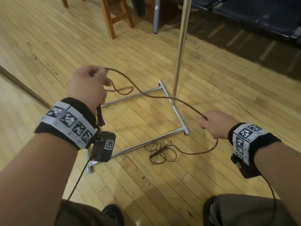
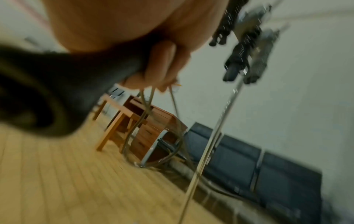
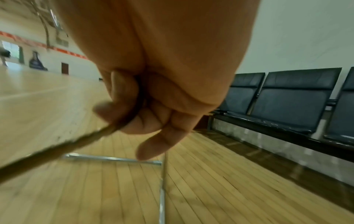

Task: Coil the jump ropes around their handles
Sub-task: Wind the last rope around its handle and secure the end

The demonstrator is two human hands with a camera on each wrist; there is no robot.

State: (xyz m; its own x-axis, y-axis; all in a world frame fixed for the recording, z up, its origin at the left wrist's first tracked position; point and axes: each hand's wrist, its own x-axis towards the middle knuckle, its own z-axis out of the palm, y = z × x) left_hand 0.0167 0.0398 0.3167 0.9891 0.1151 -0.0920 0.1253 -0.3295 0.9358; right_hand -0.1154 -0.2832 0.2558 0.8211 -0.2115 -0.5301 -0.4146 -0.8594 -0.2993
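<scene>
Fingers of the left hand [image 1: 88,85] are curled round a dark handle [image 1: 100,116] plus a couple of rope loops. Fingers of the right hand [image 1: 215,125] are closed on the same rope [image 1: 156,97], farther along. The rope's long axis runs from the left fingers across to the right fingers, slack, sagging over the metal stand [image 1: 177,111]. The left hand is nearer the handle, so winding probably proceeds there. Beyond the right fingers the rope drops to a loose tangle [image 1: 162,151] on the floor [image 1: 211,168]. Loop count in the left grip is unclear; the left wrist view is blurred.
</scene>
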